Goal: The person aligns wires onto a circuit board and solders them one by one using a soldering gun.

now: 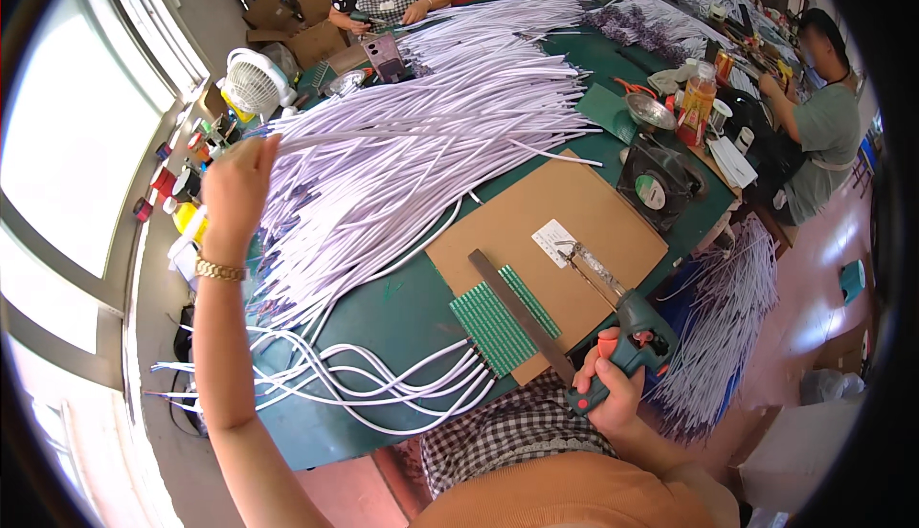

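Soldering gun (643,322): over the cardboard's (507,222) right edge, right hand (615,389) closed around its handle. Green boards (479,322): across the cardboard's left edge, under a bar (517,303). Left hand (239,183): well left of the cardboard, closed on white cables (335,134). Surface (373,300): green, beneath the cardboard

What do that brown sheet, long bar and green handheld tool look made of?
Brown sheet: probably cardboard, matte and plain tan. Long bar: dull brown, perhaps wood or metal; I can't tell. Green tool: likely moulded plastic, smooth-bodied; its silvery front looks metal.
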### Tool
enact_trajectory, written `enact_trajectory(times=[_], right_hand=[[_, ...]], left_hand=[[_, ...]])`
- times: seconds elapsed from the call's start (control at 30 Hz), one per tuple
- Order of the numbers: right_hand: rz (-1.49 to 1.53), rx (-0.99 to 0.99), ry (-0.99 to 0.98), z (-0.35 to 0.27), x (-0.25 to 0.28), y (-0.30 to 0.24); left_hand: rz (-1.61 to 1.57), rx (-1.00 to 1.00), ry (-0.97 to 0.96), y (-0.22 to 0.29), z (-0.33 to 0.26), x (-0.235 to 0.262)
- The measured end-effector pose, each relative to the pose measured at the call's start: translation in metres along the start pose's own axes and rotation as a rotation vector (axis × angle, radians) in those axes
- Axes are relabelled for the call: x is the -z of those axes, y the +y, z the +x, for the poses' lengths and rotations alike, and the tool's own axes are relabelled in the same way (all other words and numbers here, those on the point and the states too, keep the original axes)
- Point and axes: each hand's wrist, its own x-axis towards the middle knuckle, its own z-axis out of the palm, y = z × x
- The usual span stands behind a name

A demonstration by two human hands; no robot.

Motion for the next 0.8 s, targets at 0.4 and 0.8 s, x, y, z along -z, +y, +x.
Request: enact_trajectory(times=[0.4, 0.8], right_hand=[[0.05, -0.05, -0.029, 0.018, 0.004, 0.006], [0.083, -0.039, -0.057, 0.023, -0.003, -0.006]], left_hand=[[-0.134, 0.182, -0.609, -0.06, -0.141, 0.105], [-0.32, 0.019, -0.57, 0.088, -0.124, 0.002]])
